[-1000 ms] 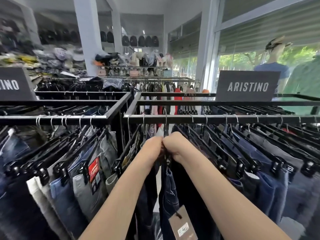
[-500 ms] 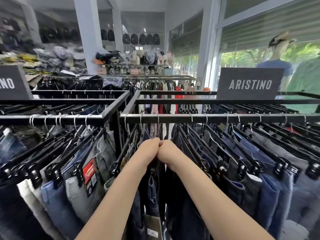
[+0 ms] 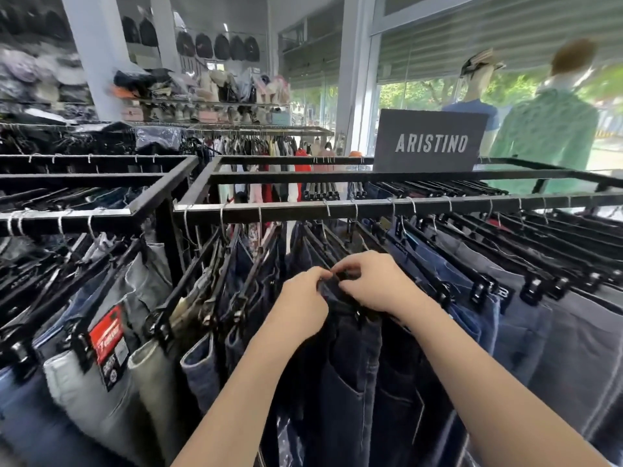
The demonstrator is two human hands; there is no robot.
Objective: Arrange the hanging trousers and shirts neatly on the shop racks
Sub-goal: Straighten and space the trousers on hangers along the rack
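dark denim jeans (image 3: pixel 350 372) hang from glossy black plastic clip hangers (image 3: pixel 478 291) on a worn metal rail (image 3: pixel 371 210).

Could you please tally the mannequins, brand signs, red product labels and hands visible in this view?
Mannequins: 2, the mannequin in blue and the mannequin in green
Brand signs: 1, the ARISTINO sign
Red labels: 1, the red label on pale jeans
Hands: 2, the left hand and right hand, both gripping the dark jeans
Total: 6

We log a clothing shop, black metal racks (image 3: pixel 371 210) packed with clip-hung jeans (image 3: pixel 505 318), an ARISTINO brand sign (image 3: pixel 429 141), dressed mannequins (image 3: pixel 546 129) at the window, shelved backpacks (image 3: pixel 219 47) behind
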